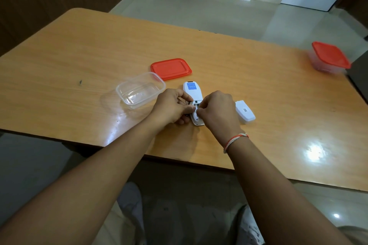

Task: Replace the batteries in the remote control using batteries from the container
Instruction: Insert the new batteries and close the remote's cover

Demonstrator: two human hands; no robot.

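Observation:
A white remote control (191,90) lies face down on the wooden table (79,49), its battery bay open at the near end. My left hand (172,106) grips the remote's left side and seems to hold a battery against it. My right hand (216,108) pinches a battery down into the open bay. The remote's white battery cover (245,112) rests on the table just right of my right hand. A clear plastic container (140,90) stands open to the left with nothing visible inside. Its red lid (170,68) lies behind the remote.
A second clear container with a red lid (329,56) sits closed at the table's far right, next to a dark object (359,79) at the edge. Tiled floor and chair legs lie beyond the table's far side.

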